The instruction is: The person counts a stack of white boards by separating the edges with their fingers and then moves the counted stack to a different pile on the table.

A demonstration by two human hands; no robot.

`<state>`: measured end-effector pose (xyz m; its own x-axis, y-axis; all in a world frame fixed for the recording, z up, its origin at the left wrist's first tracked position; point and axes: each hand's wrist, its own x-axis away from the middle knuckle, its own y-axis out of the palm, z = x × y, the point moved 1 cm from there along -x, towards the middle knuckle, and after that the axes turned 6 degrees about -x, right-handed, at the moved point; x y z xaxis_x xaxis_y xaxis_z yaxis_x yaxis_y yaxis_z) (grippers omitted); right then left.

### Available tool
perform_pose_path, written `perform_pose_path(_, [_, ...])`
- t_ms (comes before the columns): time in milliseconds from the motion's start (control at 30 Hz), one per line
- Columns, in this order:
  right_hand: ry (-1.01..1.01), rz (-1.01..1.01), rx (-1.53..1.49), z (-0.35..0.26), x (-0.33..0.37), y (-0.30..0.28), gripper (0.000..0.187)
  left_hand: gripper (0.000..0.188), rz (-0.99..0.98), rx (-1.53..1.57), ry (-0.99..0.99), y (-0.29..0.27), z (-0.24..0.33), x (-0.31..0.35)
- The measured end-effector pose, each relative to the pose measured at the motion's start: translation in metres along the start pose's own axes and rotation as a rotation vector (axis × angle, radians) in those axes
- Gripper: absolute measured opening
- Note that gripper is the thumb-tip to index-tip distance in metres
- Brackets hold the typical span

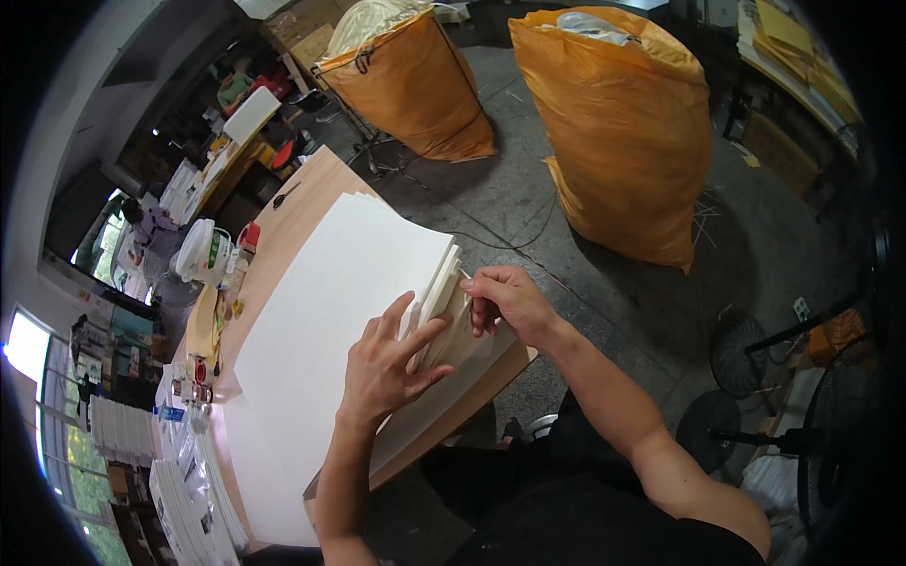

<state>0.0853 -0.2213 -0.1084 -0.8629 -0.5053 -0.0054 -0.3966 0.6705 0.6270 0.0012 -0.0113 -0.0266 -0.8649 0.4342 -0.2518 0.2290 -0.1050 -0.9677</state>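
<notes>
Counter (311,184) of pale wood runs out ahead of me at a slant; the white sheets (326,283) lie across most of it, broad and flat to the left, their right side lifted and fanned into several layers near my body; left fingers (427,336) spread wide over that layered side, thumb well apart from the rest, nothing gripped that I can see; right fingers (502,278) curled in, thumb drawn up to the index finger, just beside the corner of the layers; whether a sheet edge is caught between them I cannot tell.

Toward the far end of the counter, black scissors (282,197); along the left edge a red box (249,237), near a white bucket (196,255) with a green patch on its side; farther down that side, rolls of tape (199,369); nearer to me on the left, stacked white bundles (177,500) with plastic about them.

Past the counter, on the dark grey floor (514,203), two bulging orange sacks, one ahead (415,90), one farther right (618,141), both filled with pale stuff at the mouth; to my right, a black fan (840,424); far left, one person in green (232,92), another in pale purple (151,223), both well apart from my work.
</notes>
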Motion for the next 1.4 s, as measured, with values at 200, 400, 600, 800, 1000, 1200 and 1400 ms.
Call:
perform_pose_path(200, [-0.012, -0.001, 0.016, 0.003, 0.001, -0.003, 0.033, 0.062, 0.003, 0.060, -0.020, 0.001, -0.002, -0.002])
perform_pose_path(400, [-0.019, -0.007, 0.001, 0.004, 0.001, -0.002, 0.033, 0.056, 0.012, 0.057, -0.005, 0.002, -0.003, -0.002])
perform_pose_path(600, [0.022, 0.014, -0.141, 0.004, 0.007, -0.006, 0.035, 0.058, -0.029, 0.064, 0.023, -0.002, -0.007, -0.003])
perform_pose_path(800, [-0.291, 0.122, 0.633, 0.002, 0.010, 0.005, 0.032, 0.059, 0.009, 0.031, 0.017, 0.006, -0.009, -0.002])
perform_pose_path(1000, [-0.034, -0.001, -0.012, 0.003, 0.001, -0.005, 0.031, 0.056, -0.035, 0.005, 0.000, -0.004, 0.002, -0.004])
perform_pose_path(1200, [-0.057, 0.003, 0.026, 0.003, 0.003, -0.006, 0.032, 0.063, -0.049, 0.037, -0.016, -0.004, 0.001, -0.005])
perform_pose_path(1400, [-0.048, 0.019, 0.017, 0.001, 0.005, -0.004, 0.035, 0.059, -0.025, 0.038, 0.014, -0.005, 0.002, -0.007])
